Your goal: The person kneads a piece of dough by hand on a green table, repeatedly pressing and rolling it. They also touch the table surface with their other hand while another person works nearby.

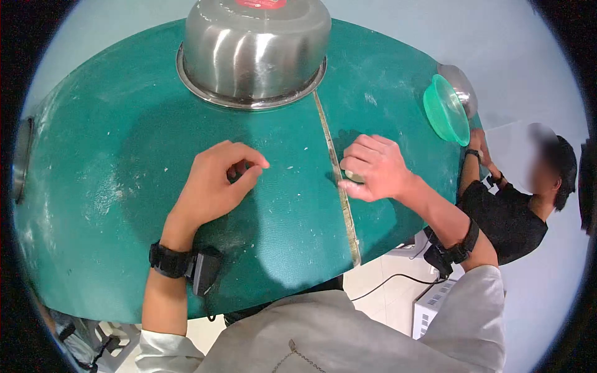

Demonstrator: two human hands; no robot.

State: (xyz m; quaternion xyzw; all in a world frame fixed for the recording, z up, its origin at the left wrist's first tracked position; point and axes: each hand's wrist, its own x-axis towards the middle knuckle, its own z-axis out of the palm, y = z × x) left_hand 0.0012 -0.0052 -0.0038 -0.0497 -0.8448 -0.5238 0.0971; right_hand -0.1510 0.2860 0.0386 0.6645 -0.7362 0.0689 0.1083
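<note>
My left hand (221, 177) hovers over the green table (143, 124), fingers curled and thumb and forefinger tips brought together in a pinch. Anything between those tips is too small to make out. To the right, my right hand (379, 171) is curled closed around a small pale, dough-like lump (354, 176), partly covered by the fingers. A narrow worn strip (336, 168) runs along the table beside that hand. Beyond both hands, a large stainless-steel basin (258, 59) stands upside down, its rim on the tabletop.
A green plastic bowl (445, 112) is tilted against a metal bowl (459, 87) at the right edge. Another person (507, 211) in black sits there, hands near the bowls. A metal vessel (22, 158) stands far left. White powder marks the table. A cable (398, 277) hangs below.
</note>
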